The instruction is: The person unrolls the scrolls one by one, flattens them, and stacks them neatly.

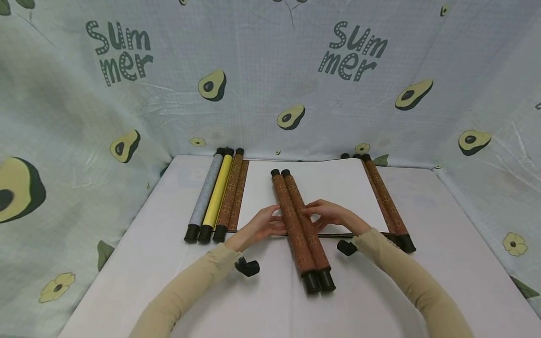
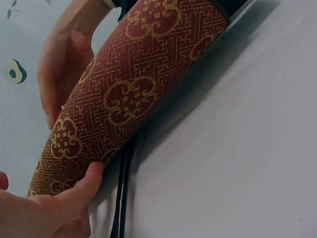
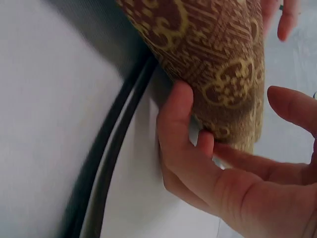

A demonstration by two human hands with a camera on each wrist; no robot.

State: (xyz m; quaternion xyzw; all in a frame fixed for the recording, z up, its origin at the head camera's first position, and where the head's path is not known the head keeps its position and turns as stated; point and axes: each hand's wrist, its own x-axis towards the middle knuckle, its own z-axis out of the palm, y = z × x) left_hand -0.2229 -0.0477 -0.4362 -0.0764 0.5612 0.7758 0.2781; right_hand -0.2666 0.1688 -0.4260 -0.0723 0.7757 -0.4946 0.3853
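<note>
Two brown scrolls [image 1: 291,216] with gold medallion patterns and black end knobs lie side by side, slanting across the middle. My left hand [image 1: 266,223] holds them from the left, thumb along the upper edge and fingers reaching low at the side. From the right, my right hand [image 1: 327,216] holds the other side with bent fingers. In the right wrist view its fingertips [image 3: 181,94] press the patterned cloth [image 3: 228,79] from below. A finger of the left hand [image 2: 64,208] meets the patterned roll [image 2: 129,99] in the left wrist view.
Beneath the scrolls spreads a white sheet [image 1: 338,183] with brown rollers [image 1: 386,206] at its right side. To its left lie a grey roll [image 1: 207,190], a yellow roll [image 1: 218,190] and a brown roll [image 1: 230,190]. An avocado-print cloth [image 1: 253,56] hangs behind the white table [image 1: 262,310].
</note>
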